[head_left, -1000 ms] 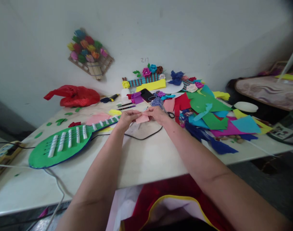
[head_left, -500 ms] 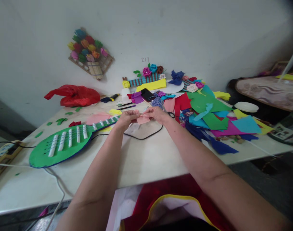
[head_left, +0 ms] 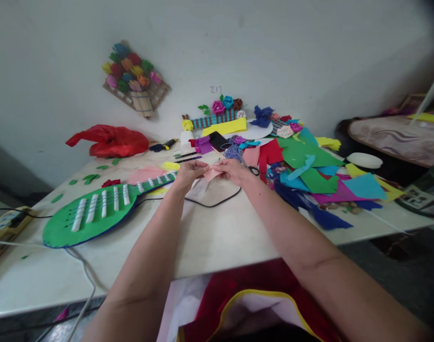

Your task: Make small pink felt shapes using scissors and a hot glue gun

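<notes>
"Looking through the head view, what do the hands have?"

"Both pinch one small piece of pink crepe paper [head_left: 212, 175]: left hand [head_left: 189, 174] at its left edge, right hand [head_left: 232, 170] at its upper right. It sits between them, over the white table [head_left: 224, 237]."

"How far along?"

"Early, I'd judge: the piece has no finished form, so its shaping remains. Whether it is folded or twisted under the fingertips, I can't tell."

"Anything complete nearby?"

"The green guitar-shaped craft [head_left: 62, 230] has its white bars and strings on and looks nearly done. Paper roses [head_left: 217, 107] by the wall look fully formed."
</notes>
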`<action>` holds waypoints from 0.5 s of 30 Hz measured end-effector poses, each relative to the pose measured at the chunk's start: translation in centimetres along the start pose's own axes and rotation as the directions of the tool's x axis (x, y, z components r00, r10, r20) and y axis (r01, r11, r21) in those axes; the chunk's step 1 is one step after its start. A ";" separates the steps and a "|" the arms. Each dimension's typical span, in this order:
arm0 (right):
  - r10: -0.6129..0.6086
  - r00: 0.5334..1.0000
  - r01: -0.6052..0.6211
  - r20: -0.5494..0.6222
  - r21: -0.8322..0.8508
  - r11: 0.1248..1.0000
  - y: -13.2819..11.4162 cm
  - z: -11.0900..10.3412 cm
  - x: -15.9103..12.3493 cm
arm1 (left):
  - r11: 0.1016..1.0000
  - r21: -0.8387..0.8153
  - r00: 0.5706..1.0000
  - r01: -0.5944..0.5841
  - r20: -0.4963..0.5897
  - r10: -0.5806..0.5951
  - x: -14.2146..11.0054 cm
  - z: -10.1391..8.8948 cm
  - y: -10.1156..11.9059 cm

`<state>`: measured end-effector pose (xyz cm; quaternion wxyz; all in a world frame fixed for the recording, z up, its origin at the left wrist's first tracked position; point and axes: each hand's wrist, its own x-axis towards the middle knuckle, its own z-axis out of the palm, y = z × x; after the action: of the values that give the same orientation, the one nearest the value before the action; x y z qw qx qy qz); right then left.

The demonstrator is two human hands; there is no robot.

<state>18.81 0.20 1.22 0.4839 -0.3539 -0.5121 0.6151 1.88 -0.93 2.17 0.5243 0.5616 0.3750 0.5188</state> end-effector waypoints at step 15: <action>-0.060 0.997 0.048 -0.046 -0.224 0.973 -0.4 -1.0 0.0 | 0.991 0.069 0.988 0.114 0.099 -0.120 -0.6 -1.2 1.3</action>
<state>19.83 0.52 1.43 0.4711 -0.4080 -0.5741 0.5310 0.44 -1.47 3.23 0.5545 0.5809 0.3959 0.4454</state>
